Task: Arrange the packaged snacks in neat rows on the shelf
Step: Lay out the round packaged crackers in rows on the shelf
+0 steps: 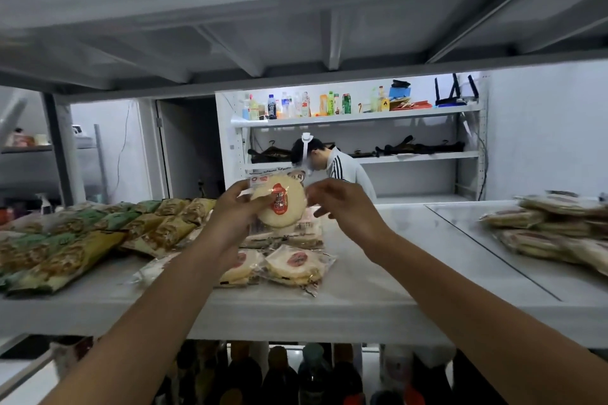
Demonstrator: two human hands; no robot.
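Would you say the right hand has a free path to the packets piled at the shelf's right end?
Probably yes: only bare shelf lies between the right hand and that pile of packets.

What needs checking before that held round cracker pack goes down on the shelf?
1. Left hand grips the round pale cracker pack with a red label at its left edge: ok.
2. Right hand fingers at the pack's right edge, contact blurred: cannot tell.
3. Bare spot on the white shelf right of the lying clear-wrapped cracker packs: ok.
4. Those lying packs straight and in line: not ok, they overlap and sit skewed.
5. Green and yellow snack bags at the left, apart from that spot: ok.
6. Heap of packs at the right in rows: not ok.
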